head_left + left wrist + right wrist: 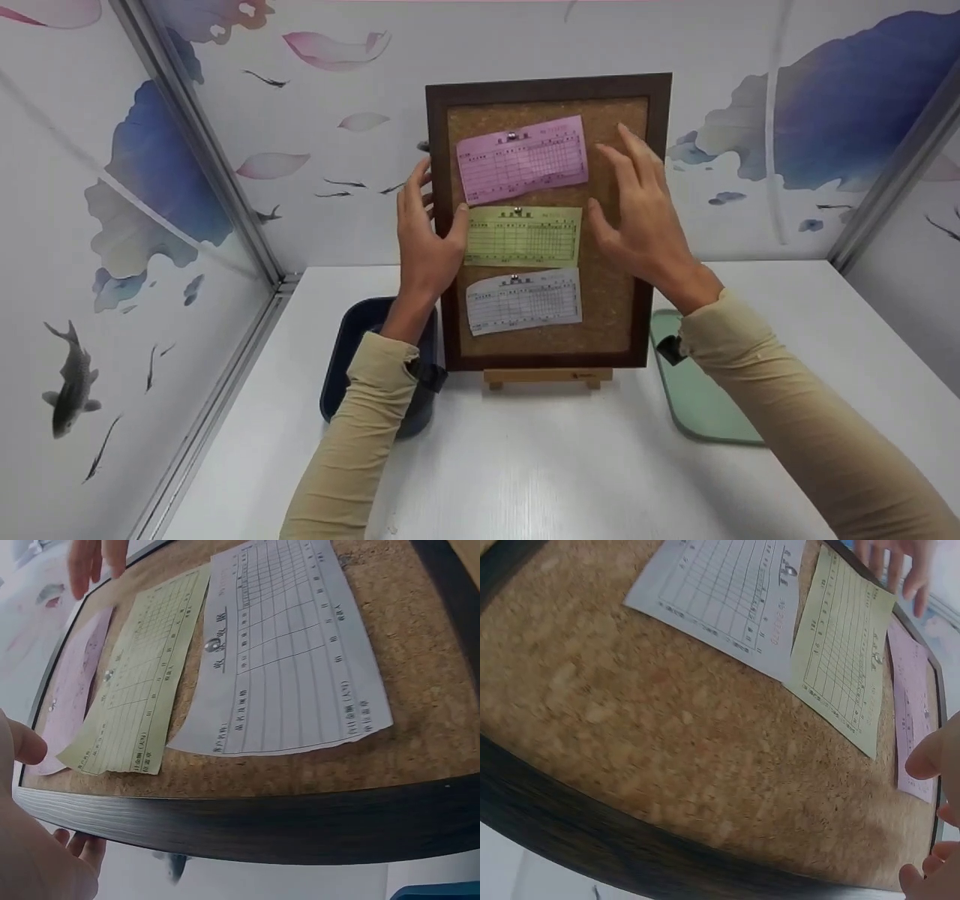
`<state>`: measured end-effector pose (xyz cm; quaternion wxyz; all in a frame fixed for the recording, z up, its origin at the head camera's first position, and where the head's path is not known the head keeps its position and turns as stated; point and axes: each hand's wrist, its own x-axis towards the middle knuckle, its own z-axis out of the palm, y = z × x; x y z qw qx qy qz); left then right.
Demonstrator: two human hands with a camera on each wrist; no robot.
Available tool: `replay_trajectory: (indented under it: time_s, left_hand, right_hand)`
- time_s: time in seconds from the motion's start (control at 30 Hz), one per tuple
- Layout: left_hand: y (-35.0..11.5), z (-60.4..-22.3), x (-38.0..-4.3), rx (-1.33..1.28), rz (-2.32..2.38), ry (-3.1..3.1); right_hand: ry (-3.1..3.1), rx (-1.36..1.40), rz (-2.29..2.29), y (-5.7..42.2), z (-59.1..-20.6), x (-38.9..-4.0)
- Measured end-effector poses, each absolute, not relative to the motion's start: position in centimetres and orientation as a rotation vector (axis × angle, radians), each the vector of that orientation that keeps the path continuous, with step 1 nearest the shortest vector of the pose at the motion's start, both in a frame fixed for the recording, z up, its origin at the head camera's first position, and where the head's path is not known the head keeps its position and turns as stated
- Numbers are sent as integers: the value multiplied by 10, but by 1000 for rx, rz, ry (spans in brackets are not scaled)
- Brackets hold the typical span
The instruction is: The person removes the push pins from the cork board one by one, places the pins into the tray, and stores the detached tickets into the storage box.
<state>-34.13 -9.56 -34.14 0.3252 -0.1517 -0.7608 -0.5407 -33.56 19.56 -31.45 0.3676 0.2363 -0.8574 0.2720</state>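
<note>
A cork board point(607, 315) in a dark brown frame stands upright on a small wooden easel point(547, 376). A pink slip point(523, 159), a yellow-green slip point(523, 237) and a white slip point(525, 302), each under a silver pin, hang one below another. At the board's left side my left hand point(431, 232) grips the frame, thumb in front and fingers reaching behind the edge. My right hand point(645, 214) is at the right side, its fingers spread in front of the cork; whether it touches the board I cannot tell.
On the white table point(525, 465), a dark blue bin point(349, 360) stands left of the board, partly behind the left forearm. A pale green tray point(701, 416) lies at the right under the right forearm. Printed panels point(360, 150) enclose the back and sides.
</note>
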Motion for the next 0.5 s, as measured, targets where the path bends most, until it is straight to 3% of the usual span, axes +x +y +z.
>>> replay_trajectory:
  time_s: [0.5]
  left_hand:
    - [-84, -315, -362, -406, -1307, -2039]
  right_hand:
    - [-2237, 706, 553, 154, -287, -356]
